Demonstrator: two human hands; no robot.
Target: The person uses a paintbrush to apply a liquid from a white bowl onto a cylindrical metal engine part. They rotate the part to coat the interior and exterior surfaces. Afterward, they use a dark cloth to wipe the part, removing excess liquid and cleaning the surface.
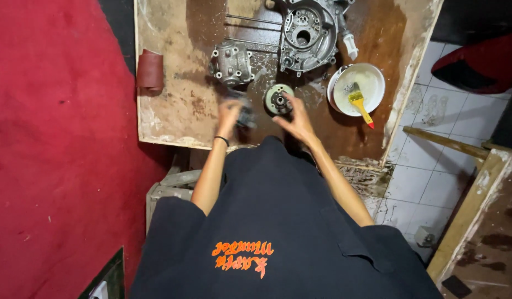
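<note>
My left hand is closed around a small dark metal part, blurred by motion, over the stained wooden board. My right hand rests its fingertips on a round flywheel-like metal disc lying on the board. Just beyond the left hand sits a grey engine cylinder block. A large engine crankcase half lies at the far end of the board, above the disc.
A white bowl holding a yellow-handled brush stands right of the disc. A roll of red-brown sandpaper lies at the board's left edge. Red carpet at left, white tiled floor and wooden planks at right.
</note>
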